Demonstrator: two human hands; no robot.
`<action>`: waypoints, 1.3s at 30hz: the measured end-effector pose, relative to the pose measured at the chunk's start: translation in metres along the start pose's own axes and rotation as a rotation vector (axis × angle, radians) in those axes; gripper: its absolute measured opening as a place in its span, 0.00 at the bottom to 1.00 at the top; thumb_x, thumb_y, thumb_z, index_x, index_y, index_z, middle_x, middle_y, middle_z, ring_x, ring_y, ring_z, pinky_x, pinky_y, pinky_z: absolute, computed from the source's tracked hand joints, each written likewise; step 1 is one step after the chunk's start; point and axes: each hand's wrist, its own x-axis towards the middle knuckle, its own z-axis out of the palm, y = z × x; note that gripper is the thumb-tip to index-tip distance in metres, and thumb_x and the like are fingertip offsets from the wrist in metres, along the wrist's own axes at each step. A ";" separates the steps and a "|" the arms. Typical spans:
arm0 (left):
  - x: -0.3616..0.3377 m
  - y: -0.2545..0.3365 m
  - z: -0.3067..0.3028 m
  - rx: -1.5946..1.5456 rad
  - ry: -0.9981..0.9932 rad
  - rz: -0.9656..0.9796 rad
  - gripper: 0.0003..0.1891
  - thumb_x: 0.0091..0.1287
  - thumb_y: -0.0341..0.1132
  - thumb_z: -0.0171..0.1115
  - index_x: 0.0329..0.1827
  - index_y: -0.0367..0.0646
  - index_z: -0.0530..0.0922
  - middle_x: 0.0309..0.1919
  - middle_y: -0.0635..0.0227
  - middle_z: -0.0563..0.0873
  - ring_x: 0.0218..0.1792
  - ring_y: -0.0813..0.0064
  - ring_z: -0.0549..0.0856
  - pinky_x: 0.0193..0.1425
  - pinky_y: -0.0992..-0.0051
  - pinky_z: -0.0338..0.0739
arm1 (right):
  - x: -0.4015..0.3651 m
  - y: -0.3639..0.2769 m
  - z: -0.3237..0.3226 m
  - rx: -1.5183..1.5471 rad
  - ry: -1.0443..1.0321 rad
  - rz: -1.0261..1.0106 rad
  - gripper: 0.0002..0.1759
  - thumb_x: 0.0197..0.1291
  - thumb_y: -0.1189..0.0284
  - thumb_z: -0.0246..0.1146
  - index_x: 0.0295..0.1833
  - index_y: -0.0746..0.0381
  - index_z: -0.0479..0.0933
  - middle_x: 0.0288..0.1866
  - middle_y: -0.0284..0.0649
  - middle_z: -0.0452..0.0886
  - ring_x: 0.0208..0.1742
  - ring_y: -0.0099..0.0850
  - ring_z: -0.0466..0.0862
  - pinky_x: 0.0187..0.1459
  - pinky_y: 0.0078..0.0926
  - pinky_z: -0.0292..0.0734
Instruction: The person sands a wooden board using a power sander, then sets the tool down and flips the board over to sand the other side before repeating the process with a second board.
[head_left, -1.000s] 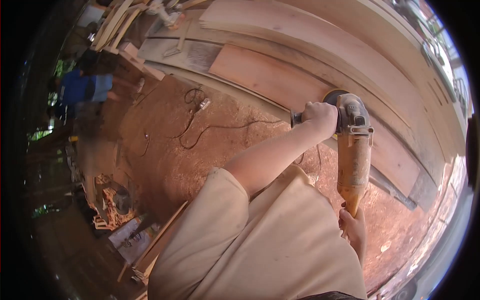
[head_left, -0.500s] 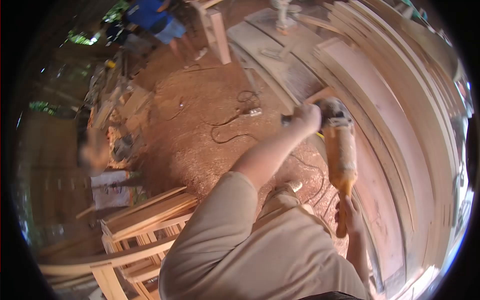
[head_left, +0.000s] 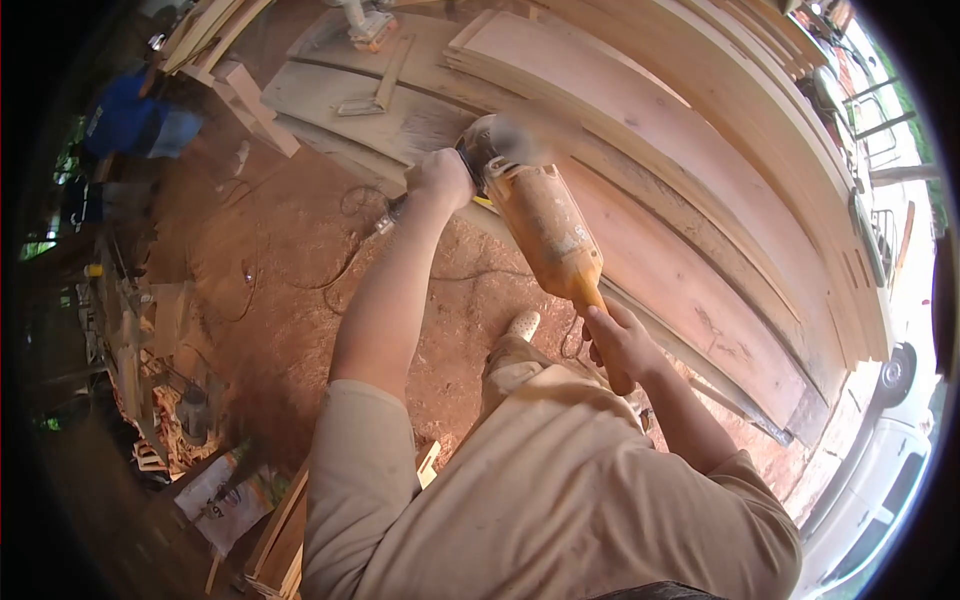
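Observation:
A large worn orange power tool, resembling an angle grinder, lies across the view with its dark head at the upper left. My left hand is closed round the side handle beside that head. My right hand wraps the rear handle at the tool's lower end. Under and beyond the tool is a long reddish wooden board on the bench. Blur hides the tip of the head, so I cannot tell whether it touches the wood.
Stacked long planks curve across the upper right. A wooden L-shaped piece lies on the bench. Cables cross the reddish floor. A person in blue is at the upper left. A white vehicle stands at the lower right.
The view has turned, bringing the vehicle into sight. The tool and both hands now appear further left, and the tool is more slanted. Both hands keep their hold.

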 end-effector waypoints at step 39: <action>-0.196 0.342 0.101 0.211 -0.289 0.641 0.20 0.70 0.49 0.68 0.49 0.40 0.91 0.51 0.46 0.92 0.57 0.48 0.90 0.62 0.54 0.85 | -0.284 0.191 -0.129 0.343 0.504 0.017 0.23 0.77 0.58 0.61 0.64 0.64 0.78 0.41 0.32 0.79 0.35 0.21 0.79 0.38 0.24 0.79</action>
